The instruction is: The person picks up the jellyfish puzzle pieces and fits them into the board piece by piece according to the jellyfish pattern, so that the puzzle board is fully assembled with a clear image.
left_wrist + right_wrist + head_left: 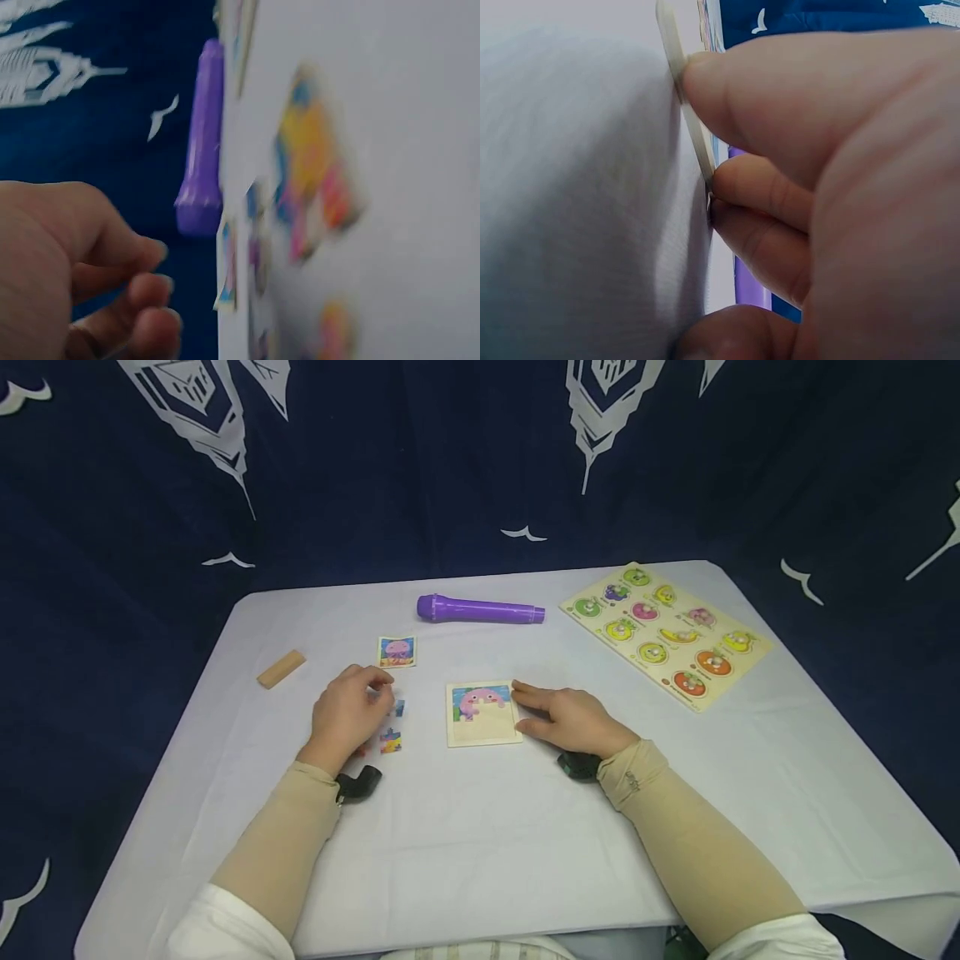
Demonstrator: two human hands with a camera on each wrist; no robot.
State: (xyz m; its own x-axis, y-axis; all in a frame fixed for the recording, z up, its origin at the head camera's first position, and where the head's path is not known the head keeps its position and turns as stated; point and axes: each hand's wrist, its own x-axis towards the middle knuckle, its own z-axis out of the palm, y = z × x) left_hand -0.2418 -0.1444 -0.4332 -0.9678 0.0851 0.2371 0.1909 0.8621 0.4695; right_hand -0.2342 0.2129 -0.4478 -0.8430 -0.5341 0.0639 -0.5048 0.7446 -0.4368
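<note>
A square wooden puzzle board (483, 727) lies at the middle of the table, its upper part filled with a pink cartoon animal on blue and its lower part bare. The fingertips of my right hand (573, 720) touch the board's right edge, thumb and fingers apart. My left hand (348, 714) hovers left of the board with loosely bent fingers; nothing shows between them. Beneath and beside it lie loose puzzle pieces (391, 742), blurred in the left wrist view, and the hand partly hides some. Just beyond the left fingers is a small picture tile (397, 652).
A purple toy microphone (480, 610) lies behind the board. At the back right is a yellow fruit picture board (667, 635). A small wooden block (281, 669) lies at the left. White cloth covers the table (480, 835); a dark blue patterned curtain (420, 460) hangs behind.
</note>
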